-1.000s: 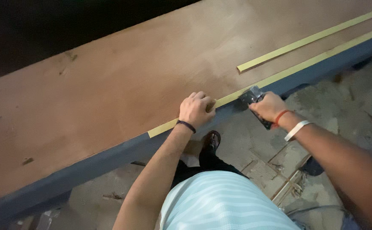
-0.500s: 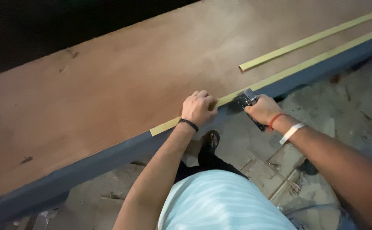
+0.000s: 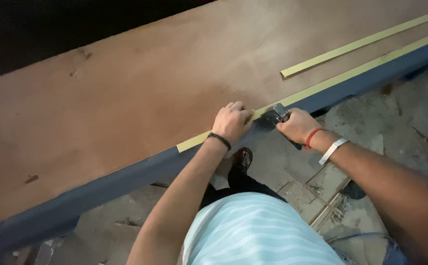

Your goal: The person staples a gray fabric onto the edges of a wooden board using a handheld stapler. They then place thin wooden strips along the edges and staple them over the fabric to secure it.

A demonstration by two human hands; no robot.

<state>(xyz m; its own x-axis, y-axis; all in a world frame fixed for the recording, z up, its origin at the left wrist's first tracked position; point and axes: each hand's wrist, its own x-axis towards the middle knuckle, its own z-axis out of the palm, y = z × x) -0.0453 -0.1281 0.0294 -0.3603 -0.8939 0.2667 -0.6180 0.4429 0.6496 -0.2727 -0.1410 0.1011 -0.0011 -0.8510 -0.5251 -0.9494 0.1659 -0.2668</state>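
A large brown board (image 3: 140,93) lies flat with a dark blue-grey front edge (image 3: 111,184). A pale yellow strip (image 3: 351,76) runs along that edge and ends near my left hand (image 3: 232,121), which presses down on the strip with curled fingers. My right hand (image 3: 298,125) grips a dark metal hand tool (image 3: 275,117) held against the strip, just to the right of my left hand. A black band circles the left wrist; a red thread and a white band circle the right.
A second loose yellow strip (image 3: 361,45) lies on the board at the upper right. Below the board edge is a rough grey floor (image 3: 395,118) with scraps of debris (image 3: 329,206). My foot in a sandal (image 3: 244,158) stands under the edge.
Both hands stay together at the strip and have shifted slightly along the edge; the view has drifted a little. The grip on the tool is unchanged.
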